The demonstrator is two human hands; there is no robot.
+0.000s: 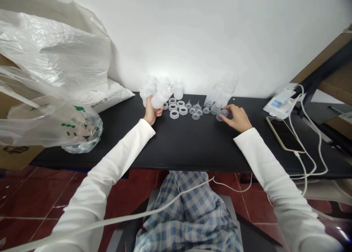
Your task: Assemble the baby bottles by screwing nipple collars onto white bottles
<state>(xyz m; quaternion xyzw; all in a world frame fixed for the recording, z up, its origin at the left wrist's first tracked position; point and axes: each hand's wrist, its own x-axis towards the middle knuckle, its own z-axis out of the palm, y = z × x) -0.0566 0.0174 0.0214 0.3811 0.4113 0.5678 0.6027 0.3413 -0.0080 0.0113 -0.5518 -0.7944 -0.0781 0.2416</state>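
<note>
My left hand [152, 113] is closed around a translucent white baby bottle [162, 96], tilted a little above the black table. Behind it stand more bottles [178, 90] of the same kind. With thumb and fingers, my right hand [235, 117] grips a clear dome-shaped cap [222, 114] at the table surface. Several stacked clear caps [210, 98] stand just beyond it. Between the hands lie several white screw rings [174, 114] and several clear silicone nipples [197, 106] with pointed tips.
To the left, a large white sack [55, 50] and a clear plastic bag [79, 123] crowd the black table [176, 145]. A phone [284, 134], white cables [316, 134] and a white power strip [280, 102] lie at the right. A white wall [198, 39] rises behind.
</note>
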